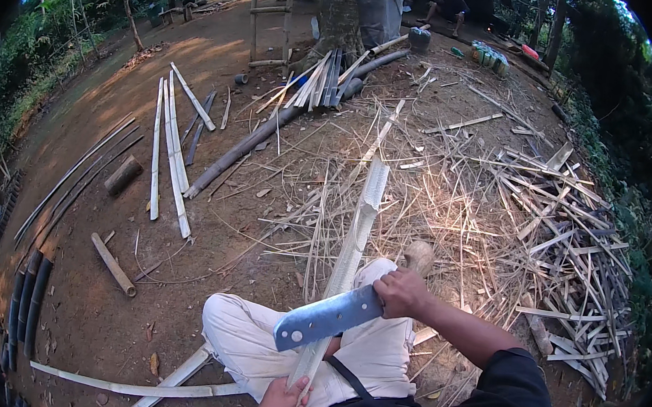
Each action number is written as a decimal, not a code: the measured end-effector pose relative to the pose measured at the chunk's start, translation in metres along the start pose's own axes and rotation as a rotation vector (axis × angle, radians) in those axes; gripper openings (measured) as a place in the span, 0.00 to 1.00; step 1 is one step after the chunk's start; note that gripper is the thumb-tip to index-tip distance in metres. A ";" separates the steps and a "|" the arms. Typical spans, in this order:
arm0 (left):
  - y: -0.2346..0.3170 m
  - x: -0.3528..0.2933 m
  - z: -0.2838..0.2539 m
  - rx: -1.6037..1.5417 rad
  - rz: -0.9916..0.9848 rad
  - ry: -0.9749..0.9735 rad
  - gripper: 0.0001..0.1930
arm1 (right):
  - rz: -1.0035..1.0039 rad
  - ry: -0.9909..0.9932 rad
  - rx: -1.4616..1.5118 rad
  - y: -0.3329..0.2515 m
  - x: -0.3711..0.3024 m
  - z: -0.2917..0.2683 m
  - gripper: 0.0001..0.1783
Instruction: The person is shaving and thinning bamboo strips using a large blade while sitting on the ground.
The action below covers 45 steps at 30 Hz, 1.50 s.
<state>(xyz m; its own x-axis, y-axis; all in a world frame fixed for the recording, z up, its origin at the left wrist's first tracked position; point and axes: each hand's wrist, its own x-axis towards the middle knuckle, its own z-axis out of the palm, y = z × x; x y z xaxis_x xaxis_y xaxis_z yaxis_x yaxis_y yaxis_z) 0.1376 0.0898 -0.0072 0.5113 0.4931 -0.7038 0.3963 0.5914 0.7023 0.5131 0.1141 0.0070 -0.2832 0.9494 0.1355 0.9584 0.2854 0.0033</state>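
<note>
My right hand (pixel 401 292) is closed round one end of a broad, flat steel blade (pixel 339 315) pierced with several round holes. It lies crosswise over a long split bamboo strip (pixel 352 241), above my lap; whether it touches the strip I cannot tell. Near my body my left hand (pixel 284 398) grips the strip's lower end. From there the pale strip slants up and away between my knees, its inner side showing. My legs, in cream trousers (pixel 251 326), are folded on the ground. Any handle on the blade is hidden by my fingers.
Thin bamboo shavings (pixel 450 223) cover the ground ahead. A pile of bamboo offcuts (pixel 571 266) lies right. Left are pale strips (pixel 169 141), a short log (pixel 124 176) and dark bamboo pieces (pixel 37 305). A dark pole (pixel 245 149) lies ahead; a person (pixel 448 10) sits far back.
</note>
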 end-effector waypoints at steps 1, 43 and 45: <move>-0.004 -0.006 -0.001 0.027 -0.012 0.017 0.18 | 0.292 -0.013 0.033 0.027 0.014 -0.010 0.11; 0.010 0.013 -0.007 -0.248 0.052 -0.244 0.18 | 0.649 0.011 0.178 0.057 0.043 -0.005 0.15; 0.002 0.017 -0.015 -0.277 0.058 -0.272 0.18 | 0.434 -0.119 0.157 0.008 0.036 -0.013 0.13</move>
<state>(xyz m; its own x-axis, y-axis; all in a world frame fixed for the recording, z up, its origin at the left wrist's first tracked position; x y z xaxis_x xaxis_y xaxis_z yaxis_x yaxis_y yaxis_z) 0.1356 0.1091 -0.0190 0.7254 0.3657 -0.5832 0.1588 0.7354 0.6587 0.5113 0.1490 0.0251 0.1308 0.9911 -0.0233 0.9748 -0.1329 -0.1790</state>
